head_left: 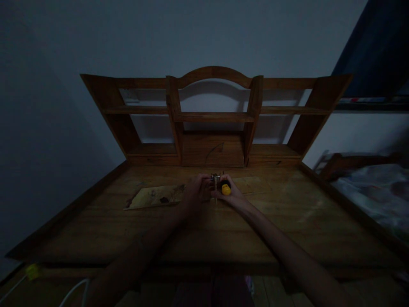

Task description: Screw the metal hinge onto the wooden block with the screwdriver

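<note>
Across the worktop point(287, 217) lies a stained strip point(147, 197), perhaps shielding it. Above the worktop's centre, the right hand point(235, 197) wraps a yellow-and-black handle point(226, 188), likely for control; the left hand point(194, 187) curls, grip unclear, by a small metal piece point(214, 176), perhaps steadying it.

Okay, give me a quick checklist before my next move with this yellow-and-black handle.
1. Right hand on the yellow-and-black handle: ok.
2. Left hand close to the small shiny metal piece: ok.
3. Left fingers firmly gripping that piece: cannot tell, too dark.
4. Stained pale strip lying on the wooden desktop: ok.
5. Lighting for close work: not ok, the scene looks dim.
</note>
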Available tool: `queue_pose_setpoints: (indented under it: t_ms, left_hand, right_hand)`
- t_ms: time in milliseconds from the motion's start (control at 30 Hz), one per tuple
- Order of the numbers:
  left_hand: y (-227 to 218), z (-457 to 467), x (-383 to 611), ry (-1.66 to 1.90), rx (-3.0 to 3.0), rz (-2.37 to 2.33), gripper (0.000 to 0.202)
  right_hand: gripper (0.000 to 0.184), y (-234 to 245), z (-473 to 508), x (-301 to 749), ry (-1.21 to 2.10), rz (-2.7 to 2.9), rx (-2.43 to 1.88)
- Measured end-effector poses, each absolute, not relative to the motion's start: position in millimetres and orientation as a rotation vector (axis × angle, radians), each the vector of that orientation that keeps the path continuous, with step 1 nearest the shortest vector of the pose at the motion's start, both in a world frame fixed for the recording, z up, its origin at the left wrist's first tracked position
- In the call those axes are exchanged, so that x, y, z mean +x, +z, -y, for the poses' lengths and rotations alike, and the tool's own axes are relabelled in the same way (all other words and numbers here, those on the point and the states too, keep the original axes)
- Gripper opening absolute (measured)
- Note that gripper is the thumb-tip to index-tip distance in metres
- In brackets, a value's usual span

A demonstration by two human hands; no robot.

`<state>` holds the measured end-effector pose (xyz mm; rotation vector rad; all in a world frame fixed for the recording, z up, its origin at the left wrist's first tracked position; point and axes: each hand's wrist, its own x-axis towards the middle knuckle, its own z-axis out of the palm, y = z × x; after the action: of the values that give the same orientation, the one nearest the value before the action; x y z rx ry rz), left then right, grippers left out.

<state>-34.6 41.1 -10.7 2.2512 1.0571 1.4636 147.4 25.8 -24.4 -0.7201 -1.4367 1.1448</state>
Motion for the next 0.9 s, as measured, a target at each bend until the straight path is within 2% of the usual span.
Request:
queue_pose_setpoints:
  t_ms: [267, 900]
  left_hand:
    - [-5.0, -40.7, -33.0, 1.523, 2.376, -0.866, 0.018]
    - [0.2, -35.0, -32.8, 1.582, 2.312, -0.876, 0.015]
  right_hand:
    - [0.057, -23.9, -27.4, 147.9, 1.1, 1.447, -0.742]
    - [0.062, -21.6, -24.4, 145.4, 1.143, 1.38, -0.72]
